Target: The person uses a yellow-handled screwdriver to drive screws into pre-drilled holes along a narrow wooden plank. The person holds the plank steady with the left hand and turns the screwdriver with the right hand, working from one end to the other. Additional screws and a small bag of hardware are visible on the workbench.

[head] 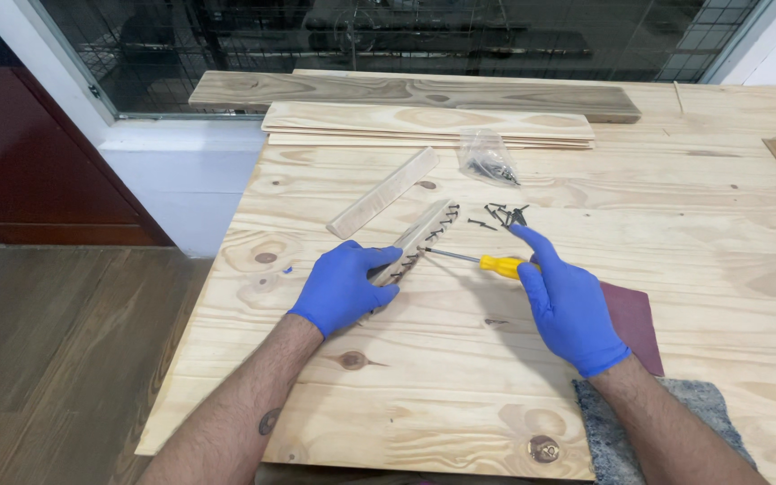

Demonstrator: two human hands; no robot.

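Note:
Both hands wear blue gloves. My left hand [345, 286] grips the near end of a short wooden strip [424, 230] studded with dark screws along its edge, lying on the plywood table [406, 395]. A screwdriver [469, 260] with a yellow handle lies under my right hand [566, 301], its metal tip pointing at the strip. The right hand's index finger reaches out toward a small pile of loose black screws [505, 216]; whether the palm grips the handle I cannot tell.
A second plain wooden strip [384, 191] lies to the left of the studded one. A clear bag of screws [487, 158] sits behind. Stacked boards [424, 121] lie at the back. Dark red sandpaper [635, 321] and grey felt [675, 422] lie at the right.

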